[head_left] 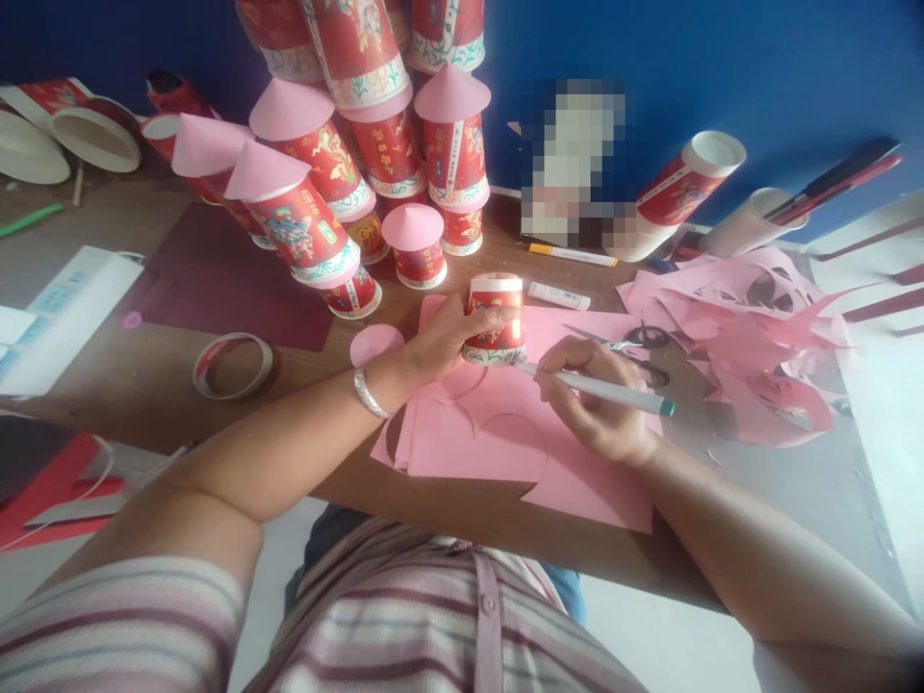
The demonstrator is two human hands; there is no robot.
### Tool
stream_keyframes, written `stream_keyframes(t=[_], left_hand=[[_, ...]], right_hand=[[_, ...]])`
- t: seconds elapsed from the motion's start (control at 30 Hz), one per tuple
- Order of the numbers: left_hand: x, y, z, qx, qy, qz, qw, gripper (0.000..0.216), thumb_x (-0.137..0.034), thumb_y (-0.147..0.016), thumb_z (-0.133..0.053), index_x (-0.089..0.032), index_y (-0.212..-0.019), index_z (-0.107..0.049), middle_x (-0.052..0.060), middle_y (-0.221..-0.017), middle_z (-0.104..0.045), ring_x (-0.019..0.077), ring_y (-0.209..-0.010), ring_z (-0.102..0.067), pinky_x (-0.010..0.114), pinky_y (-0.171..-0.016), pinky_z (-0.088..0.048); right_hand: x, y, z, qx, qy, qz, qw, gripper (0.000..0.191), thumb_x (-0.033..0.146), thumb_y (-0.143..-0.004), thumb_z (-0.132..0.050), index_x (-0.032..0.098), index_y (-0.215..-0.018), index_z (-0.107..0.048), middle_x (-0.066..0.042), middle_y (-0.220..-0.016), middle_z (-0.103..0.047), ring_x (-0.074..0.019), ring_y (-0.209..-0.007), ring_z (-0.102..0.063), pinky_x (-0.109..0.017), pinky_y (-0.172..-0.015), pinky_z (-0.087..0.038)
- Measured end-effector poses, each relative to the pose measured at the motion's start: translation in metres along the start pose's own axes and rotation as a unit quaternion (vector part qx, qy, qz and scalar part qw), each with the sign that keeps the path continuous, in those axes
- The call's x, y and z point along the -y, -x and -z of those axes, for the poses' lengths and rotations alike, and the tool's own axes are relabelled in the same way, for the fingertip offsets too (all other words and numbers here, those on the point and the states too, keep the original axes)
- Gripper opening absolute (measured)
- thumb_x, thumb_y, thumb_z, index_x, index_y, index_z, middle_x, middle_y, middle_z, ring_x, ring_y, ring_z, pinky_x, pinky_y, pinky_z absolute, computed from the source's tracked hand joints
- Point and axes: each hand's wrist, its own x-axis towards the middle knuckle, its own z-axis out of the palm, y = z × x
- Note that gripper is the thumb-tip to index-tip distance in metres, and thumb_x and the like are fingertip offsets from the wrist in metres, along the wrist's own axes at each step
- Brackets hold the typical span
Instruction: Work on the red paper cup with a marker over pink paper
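Note:
My left hand [451, 332] is wrapped round a red paper cup [497, 332], its thumb across the printed front. Green squiggles run along the cup's white lower band. In my right hand [596, 395] is a white marker [613, 389] with a green end, held like a pen, its tip at the band's lower right edge. Beneath both hands lie pink paper sheets [476, 452] with curved cut lines. Scissors [635, 345] rest just beyond my right hand, partly hidden by it. A pink paper disc [376, 344] lies by my left wrist.
Stacked red cups with pink cone roofs [452, 93] stand at the back left. Pink paper scraps [757, 327] pile up on the right, near a pen cup [755, 221]. A tape ring [232, 366] and a white box [72, 313] are at left.

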Motion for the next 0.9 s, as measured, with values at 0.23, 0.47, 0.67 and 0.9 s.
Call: stream_keyframes(t=[0.23, 0.47, 0.67, 0.9], left_hand=[[0.007, -0.002, 0.004, -0.026, 0.001, -0.02, 0.999, 0.052, -0.051, -0.085, -0.096, -0.023, -0.12, -0.071, 0.003, -0.099, -0.074, 0.0225, -0.093, -0.077, 0.038, -0.085, -0.066], [0.008, -0.004, 0.005, 0.013, -0.022, -0.05, 0.998, 0.039, -0.054, -0.094, -0.09, -0.021, -0.092, -0.069, 0.004, -0.089, -0.072, 0.0211, -0.086, -0.071, 0.036, -0.083, -0.064], [0.014, -0.006, 0.005, 0.006, 0.006, -0.03, 1.0, 0.054, -0.064, -0.086, -0.098, -0.021, -0.106, -0.073, 0.002, -0.089, -0.071, 0.0182, -0.081, -0.068, 0.034, -0.079, -0.061], [0.013, -0.006, 0.003, 0.007, 0.019, -0.003, 1.0, 0.057, -0.056, -0.077, -0.106, -0.022, -0.1, -0.067, -0.001, -0.087, -0.07, 0.017, -0.08, -0.069, 0.033, -0.078, -0.06]], right_hand=[[-0.002, -0.001, -0.002, 0.005, -0.002, 0.028, 1.0, 0.013, 0.017, -0.105, -0.071, 0.027, -0.098, -0.068, 0.001, -0.082, -0.079, -0.015, -0.065, -0.071, -0.029, -0.061, -0.057], [-0.003, -0.001, -0.001, 0.025, 0.002, 0.041, 0.999, 0.012, 0.018, -0.107, -0.07, 0.027, -0.1, -0.069, 0.0, -0.085, -0.079, -0.0153, -0.068, -0.073, -0.03, -0.063, -0.058], [-0.001, -0.001, -0.001, 0.042, 0.0, 0.042, 0.998, 0.011, 0.017, -0.108, -0.07, 0.027, -0.102, -0.07, 0.0, -0.088, -0.08, -0.0154, -0.071, -0.075, -0.029, -0.064, -0.058], [-0.003, -0.001, 0.0, 0.038, 0.011, 0.056, 0.998, 0.012, 0.017, -0.108, -0.07, 0.027, -0.101, -0.069, 0.001, -0.085, -0.078, -0.0154, -0.069, -0.073, -0.03, -0.063, -0.058]])
